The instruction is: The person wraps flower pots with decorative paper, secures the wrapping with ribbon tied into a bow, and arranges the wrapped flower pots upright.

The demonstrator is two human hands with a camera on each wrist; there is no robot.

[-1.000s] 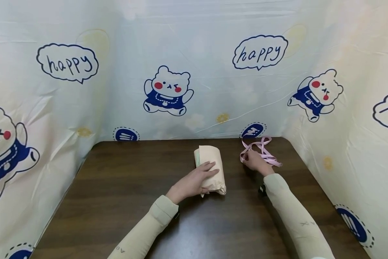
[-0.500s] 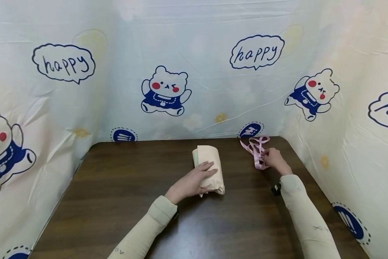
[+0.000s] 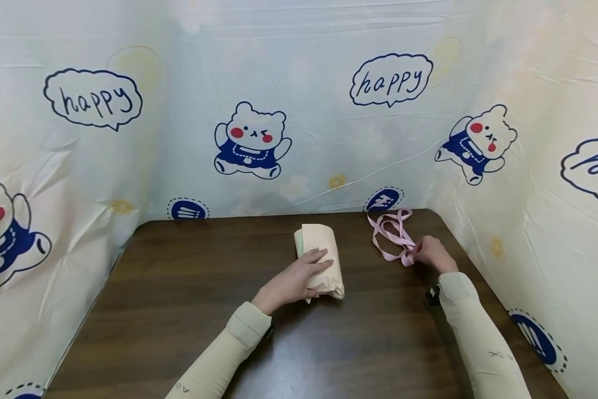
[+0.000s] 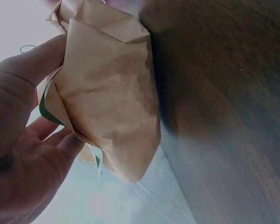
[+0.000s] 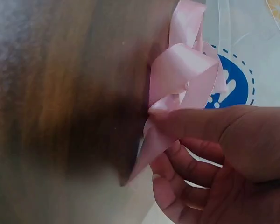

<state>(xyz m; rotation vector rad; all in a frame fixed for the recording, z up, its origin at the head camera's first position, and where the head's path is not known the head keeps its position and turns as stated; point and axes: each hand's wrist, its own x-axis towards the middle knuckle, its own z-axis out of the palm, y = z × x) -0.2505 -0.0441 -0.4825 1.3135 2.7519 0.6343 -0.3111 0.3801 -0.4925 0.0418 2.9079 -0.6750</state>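
Observation:
A package wrapped in beige paper, with a pale green inner side showing at its edge, lies on the dark wooden table. My left hand holds it from the left, fingers across its top and thumb at the near end. In the left wrist view, the thumb presses the folded, creased end of the paper. To the right, a loosely looped pink satin ribbon lies near the far edge. My right hand pinches part of it; the right wrist view shows the thumb against the ribbon, with its tail hanging below.
A pale cloth backdrop with printed bears and "happy" bubbles rises behind the far table edge and along both sides. The package and the ribbon lie apart, with bare tabletop between them.
My right hand has moved right and slightly nearer me, drawing part of the ribbon along and changing its loops. My left hand stays on the package. The head view has turned slightly.

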